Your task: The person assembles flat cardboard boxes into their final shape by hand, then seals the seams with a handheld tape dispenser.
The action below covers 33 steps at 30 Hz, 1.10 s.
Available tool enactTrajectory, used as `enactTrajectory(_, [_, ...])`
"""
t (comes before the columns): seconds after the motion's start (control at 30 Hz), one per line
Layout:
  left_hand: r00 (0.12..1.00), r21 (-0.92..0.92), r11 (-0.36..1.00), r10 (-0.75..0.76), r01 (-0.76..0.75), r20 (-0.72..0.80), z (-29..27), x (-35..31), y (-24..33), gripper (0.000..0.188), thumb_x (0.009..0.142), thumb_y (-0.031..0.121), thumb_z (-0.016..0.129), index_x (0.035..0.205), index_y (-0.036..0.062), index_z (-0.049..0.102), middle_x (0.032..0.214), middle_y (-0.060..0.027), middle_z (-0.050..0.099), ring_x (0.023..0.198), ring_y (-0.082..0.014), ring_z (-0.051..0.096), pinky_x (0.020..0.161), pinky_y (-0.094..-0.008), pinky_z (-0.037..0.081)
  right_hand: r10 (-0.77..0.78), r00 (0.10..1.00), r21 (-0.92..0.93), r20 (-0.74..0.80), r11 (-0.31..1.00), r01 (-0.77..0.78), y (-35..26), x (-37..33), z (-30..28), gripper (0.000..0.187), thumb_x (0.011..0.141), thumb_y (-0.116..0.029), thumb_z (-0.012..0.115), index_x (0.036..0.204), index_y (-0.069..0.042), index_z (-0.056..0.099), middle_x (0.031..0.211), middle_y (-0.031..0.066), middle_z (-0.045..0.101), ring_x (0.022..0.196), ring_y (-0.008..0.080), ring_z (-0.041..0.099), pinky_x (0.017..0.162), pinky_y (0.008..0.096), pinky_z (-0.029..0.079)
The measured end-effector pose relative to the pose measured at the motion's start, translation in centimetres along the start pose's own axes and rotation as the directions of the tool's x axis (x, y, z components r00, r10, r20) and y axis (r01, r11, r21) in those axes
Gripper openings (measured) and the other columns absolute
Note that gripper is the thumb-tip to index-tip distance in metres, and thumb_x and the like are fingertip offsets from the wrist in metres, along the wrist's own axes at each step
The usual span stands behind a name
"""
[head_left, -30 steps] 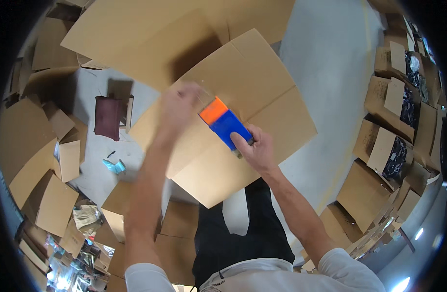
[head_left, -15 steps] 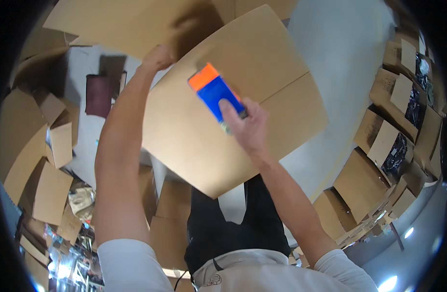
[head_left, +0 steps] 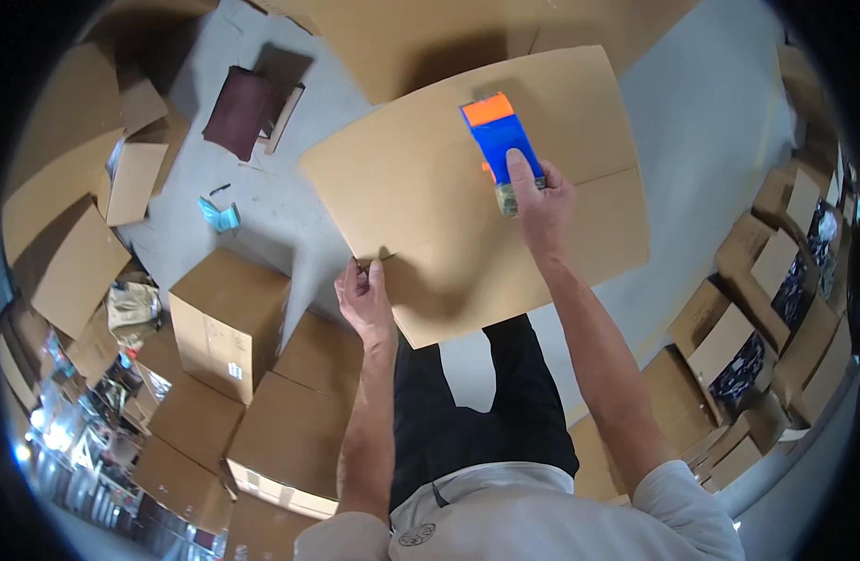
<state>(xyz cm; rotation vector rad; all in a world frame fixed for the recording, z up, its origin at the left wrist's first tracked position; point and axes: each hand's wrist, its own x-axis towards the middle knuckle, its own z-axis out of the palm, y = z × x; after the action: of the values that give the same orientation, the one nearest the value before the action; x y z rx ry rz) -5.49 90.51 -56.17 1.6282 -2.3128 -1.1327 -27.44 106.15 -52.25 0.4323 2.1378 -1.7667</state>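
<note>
My right hand (head_left: 545,210) grips a blue and orange tape dispenser (head_left: 506,140), thumb along its blue body. Its orange end points away from me, above a large brown cardboard box (head_left: 430,178) in front of my legs. Whether the dispenser touches the cardboard I cannot tell. At the box's near-left edge, beside a short dark slit, my left hand (head_left: 362,304) pinches the cardboard between thumb and fingers. A seam runs across the right part of the box's top.
Another large cardboard piece (head_left: 505,19) lies beyond the box. A dark maroon stool (head_left: 245,112) and a light-blue item (head_left: 218,215) are on the floor at left. Closed cartons (head_left: 229,318) stand at near left. Open cartons (head_left: 720,346) with dark plastic line the right.
My left hand has come from the box's far-left side back to its near-left edge. The dispenser in my right hand appears farther right, and the whole view has shifted.
</note>
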Motion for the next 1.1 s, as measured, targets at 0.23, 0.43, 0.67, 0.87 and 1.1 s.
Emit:
enactTrajectory(0.23, [0.986, -0.258, 0.959, -0.144, 0.119, -0.083, 1.0, -0.9, 1.6, 0.036, 0.086, 0.021, 0.075, 0.110, -0.0041, 0.068, 0.085, -0.0068, 0.059, 0.072, -0.0164, 0.055, 0.067, -0.0307, 0.049, -0.004, 1.000, -0.129, 0.015, 0.992, 0.006, -2.3, -1.3, -0.3, 0.038, 0.089, -0.035, 0.071, 0.073, -0.002, 0.063, 0.065, -0.0028, 0.055, 0.058, 0.0051, 0.049, 0.052, 0.0249, 0.042])
enactTrajectory(0.43, [0.984, -0.008, 1.000, 0.024, -0.026, -0.174, 1.9, -0.4, -0.2, 0.028, 0.088, 0.017, 0.072, 0.108, -0.0029, 0.070, 0.080, -0.0049, 0.057, 0.072, -0.0147, 0.054, 0.067, -0.0297, 0.048, 0.010, 0.999, -0.101, -0.041, 0.995, -0.014, -1.2, -1.3, 0.2, 0.039, 0.087, -0.037, 0.072, 0.073, -0.002, 0.063, 0.065, -0.0027, 0.056, 0.058, 0.0051, 0.048, 0.052, 0.0251, 0.042])
enactTrajectory(0.67, [0.967, -0.389, 0.920, -0.140, 0.048, -0.212, 3.8, -0.4, 0.1, 0.029, 0.092, 0.019, 0.068, 0.112, -0.0010, 0.068, 0.102, -0.0032, 0.060, 0.081, -0.0155, 0.057, 0.073, -0.0307, 0.049, 0.029, 0.998, 0.000, -0.051, 1.000, -0.029, -0.6, -1.3, 0.1, 0.042, 0.088, -0.042, 0.070, 0.074, -0.003, 0.065, 0.065, -0.0014, 0.058, 0.057, 0.0050, 0.051, 0.052, 0.0226, 0.042])
enactTrajectory(0.87, [0.987, -0.405, 0.905, -0.159, 0.131, -0.034, 3.5, 0.0, -0.6, 0.039, 0.095, 0.029, 0.064, 0.119, -0.0017, 0.065, 0.100, -0.0053, 0.067, 0.086, -0.0148, 0.060, 0.078, -0.0298, 0.049, 0.165, 0.986, -0.140, -0.009, 0.976, -0.164, -1.9, -2.2, -1.0, 0.042, 0.088, -0.041, 0.069, 0.074, -0.002, 0.065, 0.064, -0.0012, 0.058, 0.057, 0.0053, 0.052, 0.051, 0.0229, 0.042])
enactTrajectory(1.1, [0.978, -0.470, 0.863, -0.210, 0.186, 0.003, 3.8, -0.2, -0.7, 0.039, 0.096, 0.027, 0.062, 0.122, -0.0012, 0.064, 0.098, -0.0070, 0.071, 0.085, -0.0138, 0.061, 0.078, -0.0296, 0.050, 0.171, 0.985, -0.425, -0.009, 0.891, -0.159, 2.5, -13.2, -7.5, 0.037, 0.088, -0.033, 0.068, 0.076, 0.002, 0.065, 0.063, 0.0036, 0.059, 0.061, 0.0086, 0.052, 0.057, 0.0298, 0.044])
